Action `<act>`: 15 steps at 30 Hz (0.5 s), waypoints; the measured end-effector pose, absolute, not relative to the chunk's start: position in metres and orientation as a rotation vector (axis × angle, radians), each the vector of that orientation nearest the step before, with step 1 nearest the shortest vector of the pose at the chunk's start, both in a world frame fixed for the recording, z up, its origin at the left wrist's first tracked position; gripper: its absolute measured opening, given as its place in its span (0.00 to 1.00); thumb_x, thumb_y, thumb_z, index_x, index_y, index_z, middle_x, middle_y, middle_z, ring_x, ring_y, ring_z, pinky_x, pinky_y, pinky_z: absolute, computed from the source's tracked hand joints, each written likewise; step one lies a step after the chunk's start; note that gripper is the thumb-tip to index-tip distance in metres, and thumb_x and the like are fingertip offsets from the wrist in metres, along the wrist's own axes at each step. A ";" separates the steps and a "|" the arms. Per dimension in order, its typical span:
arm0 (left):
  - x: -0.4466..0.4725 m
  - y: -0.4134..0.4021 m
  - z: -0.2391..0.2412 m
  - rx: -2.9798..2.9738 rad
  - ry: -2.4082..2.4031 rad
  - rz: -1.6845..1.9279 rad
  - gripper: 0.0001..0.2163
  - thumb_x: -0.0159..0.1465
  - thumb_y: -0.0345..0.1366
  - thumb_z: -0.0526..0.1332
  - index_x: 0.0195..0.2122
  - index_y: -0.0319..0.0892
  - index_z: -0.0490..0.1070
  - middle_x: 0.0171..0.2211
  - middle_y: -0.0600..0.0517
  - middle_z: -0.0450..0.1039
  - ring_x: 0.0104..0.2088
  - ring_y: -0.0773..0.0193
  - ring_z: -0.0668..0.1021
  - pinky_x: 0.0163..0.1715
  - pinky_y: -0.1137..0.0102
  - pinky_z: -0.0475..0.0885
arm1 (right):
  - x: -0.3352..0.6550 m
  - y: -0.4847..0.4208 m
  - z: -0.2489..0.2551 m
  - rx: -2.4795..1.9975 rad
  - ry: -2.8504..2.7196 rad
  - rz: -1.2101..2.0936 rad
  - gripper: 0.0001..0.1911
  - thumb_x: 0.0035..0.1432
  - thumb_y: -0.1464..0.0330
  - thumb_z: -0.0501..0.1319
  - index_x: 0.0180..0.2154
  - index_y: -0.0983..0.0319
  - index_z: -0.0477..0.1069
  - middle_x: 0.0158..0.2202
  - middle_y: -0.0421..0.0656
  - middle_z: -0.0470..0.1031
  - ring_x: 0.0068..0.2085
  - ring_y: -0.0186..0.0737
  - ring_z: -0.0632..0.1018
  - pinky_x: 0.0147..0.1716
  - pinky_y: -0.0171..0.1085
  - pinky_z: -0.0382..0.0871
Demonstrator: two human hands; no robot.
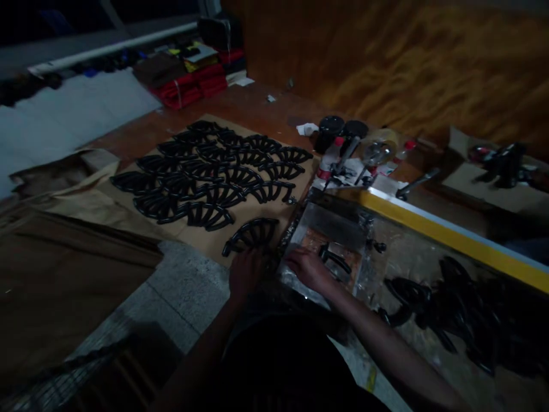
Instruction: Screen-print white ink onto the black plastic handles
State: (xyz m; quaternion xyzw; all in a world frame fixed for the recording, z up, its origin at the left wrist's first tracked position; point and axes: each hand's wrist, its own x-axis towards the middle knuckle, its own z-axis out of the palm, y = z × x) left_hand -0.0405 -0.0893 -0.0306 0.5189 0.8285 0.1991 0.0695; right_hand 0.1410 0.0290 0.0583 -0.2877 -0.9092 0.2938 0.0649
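Several curved black plastic handle pieces (214, 171) lie in rows on a brown cardboard sheet (206, 240). My left hand (245, 273) rests at the near end of the closest group of pieces (253, 233), with the fingers curled; the dim light hides what they grip. My right hand (309, 268) lies on a small metal jig plate (330, 229), its fingers bent beside a black handle piece (335, 258) sitting on the plate. A loose heap of black pieces (450, 309) is piled to the right.
A yellow-edged frame bar (450, 237) runs diagonally behind the jig. Black jars (330, 129), a bottle (330, 160), tape and tools crowd the back of the bench. Folded brown paper (64, 257) lies at left, red cloth (193, 86) far back. The scene is very dark.
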 end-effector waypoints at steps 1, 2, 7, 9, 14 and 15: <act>-0.040 -0.086 -0.029 1.554 2.522 0.542 0.20 0.67 0.40 0.54 0.58 0.39 0.69 0.59 0.40 0.70 0.57 0.49 0.71 0.56 0.56 0.67 | 0.129 0.031 0.057 -0.850 -2.778 0.853 0.09 0.64 0.74 0.58 0.38 0.62 0.77 0.38 0.45 0.78 0.43 0.40 0.76 0.45 0.36 0.66; -0.039 -0.082 -0.026 1.543 2.545 0.478 0.20 0.67 0.40 0.54 0.59 0.41 0.68 0.60 0.42 0.69 0.57 0.48 0.71 0.54 0.56 0.68 | 0.116 0.035 0.056 -0.846 -2.811 0.814 0.09 0.64 0.74 0.58 0.38 0.62 0.77 0.38 0.45 0.78 0.44 0.40 0.76 0.46 0.36 0.65; -0.043 -0.069 -0.010 1.474 2.597 0.237 0.22 0.67 0.43 0.54 0.62 0.46 0.66 0.61 0.45 0.67 0.51 0.46 0.73 0.49 0.52 0.68 | 0.063 0.061 0.038 -0.971 -2.982 0.619 0.10 0.65 0.71 0.57 0.42 0.62 0.77 0.41 0.49 0.78 0.47 0.43 0.74 0.52 0.38 0.62; -0.047 -0.070 -0.009 1.432 2.588 0.208 0.23 0.67 0.43 0.54 0.63 0.47 0.65 0.61 0.45 0.67 0.50 0.45 0.73 0.48 0.51 0.68 | 0.048 0.070 0.030 -1.048 -3.051 0.552 0.11 0.66 0.69 0.56 0.44 0.63 0.77 0.43 0.51 0.78 0.49 0.45 0.74 0.53 0.39 0.62; -0.058 -0.070 -0.014 1.261 2.466 0.300 0.25 0.68 0.43 0.54 0.65 0.46 0.61 0.62 0.45 0.65 0.52 0.48 0.73 0.47 0.57 0.70 | 0.031 0.081 0.015 -1.266 -3.159 0.446 0.16 0.66 0.64 0.56 0.50 0.62 0.74 0.46 0.52 0.78 0.49 0.47 0.76 0.50 0.40 0.65; -0.059 -0.067 -0.016 1.234 2.437 0.328 0.25 0.68 0.43 0.54 0.65 0.46 0.61 0.63 0.44 0.65 0.52 0.49 0.73 0.48 0.58 0.71 | 0.029 0.082 0.014 -1.317 -3.162 0.448 0.17 0.66 0.62 0.56 0.52 0.61 0.74 0.46 0.51 0.78 0.48 0.47 0.77 0.48 0.39 0.66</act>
